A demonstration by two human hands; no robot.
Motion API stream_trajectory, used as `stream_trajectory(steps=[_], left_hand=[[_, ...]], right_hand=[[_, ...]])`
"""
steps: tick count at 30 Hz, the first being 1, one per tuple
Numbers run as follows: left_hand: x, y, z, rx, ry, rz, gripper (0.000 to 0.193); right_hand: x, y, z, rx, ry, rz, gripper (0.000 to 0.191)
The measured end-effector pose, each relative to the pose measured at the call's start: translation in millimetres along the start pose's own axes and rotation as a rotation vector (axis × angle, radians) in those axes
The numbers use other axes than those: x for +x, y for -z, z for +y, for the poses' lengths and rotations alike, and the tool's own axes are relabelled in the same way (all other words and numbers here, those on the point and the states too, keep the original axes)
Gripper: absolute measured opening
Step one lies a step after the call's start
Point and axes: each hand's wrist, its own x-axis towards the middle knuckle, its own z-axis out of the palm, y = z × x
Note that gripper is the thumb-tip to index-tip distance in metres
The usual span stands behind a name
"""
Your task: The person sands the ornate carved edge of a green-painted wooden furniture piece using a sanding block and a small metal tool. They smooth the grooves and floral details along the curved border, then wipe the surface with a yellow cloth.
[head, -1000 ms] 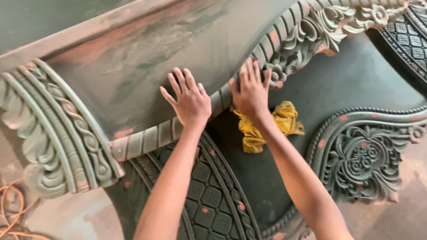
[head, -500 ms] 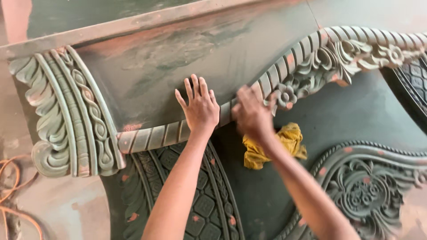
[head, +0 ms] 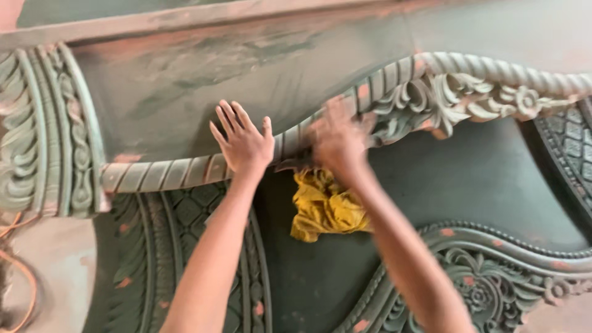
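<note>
My left hand [head: 243, 142] lies flat, fingers spread, on a large green-painted carved wooden panel [head: 185, 80], its palm resting on the twisted rope moulding [head: 166, 172]. My right hand [head: 336, 142] is blurred by motion and presses on the same moulding a little to the right, beside a carved flower scroll [head: 444, 98]. Whether the right hand has anything under it is hidden by the blur. A crumpled yellow cloth [head: 324, 209] lies on the dark flat surface just below the right hand, not touched by either hand.
A ribbed, leaf-carved column [head: 37, 135] ends the panel on the left. Lattice carving [head: 191, 216] runs under my left forearm and an ornate scroll frame [head: 487, 290] sits at the lower right. An orange cord [head: 18, 271] lies at the left edge. Pink patches show through the green paint.
My right hand has slid left and down along the rope moulding and is now blurred. The view has shifted, so the panel appears further right. My left hand stays flat on the panel.
</note>
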Motion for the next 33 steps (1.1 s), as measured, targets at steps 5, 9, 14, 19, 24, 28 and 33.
stream_trajectory(steps=[5, 9, 14, 19, 24, 28, 33], left_hand=[[-4, -27, 43, -0.072, 0.048, 0.003, 0.074], [-9, -30, 39, -0.065, 0.026, 0.002, 0.069], [-11, -25, 44, -0.03, 0.006, 0.028, 0.068], [-15, -14, 40, -0.071, -0.078, -0.019, 0.081], [-11, -9, 44, -0.045, -0.037, -0.099, 0.088], [3, -10, 55, 0.041, -0.003, -0.117, 0.092], [4, -11, 55, 0.026, -0.009, -0.114, 0.091]], right_hand=[[-12, -4, 1, 0.033, 0.102, -0.142, 0.058], [26, -1, 59, -0.013, -0.126, -0.051, 0.058], [20, -17, 43, 0.006, -0.079, -0.16, 0.069], [29, 9, 53, 0.053, -0.078, -0.207, 0.072], [39, 14, 83, 0.033, -0.151, -0.215, 0.069], [31, 8, 90, -0.005, 0.058, -0.257, 0.071], [39, -2, 91, -0.006, -0.114, -0.112, 0.065]])
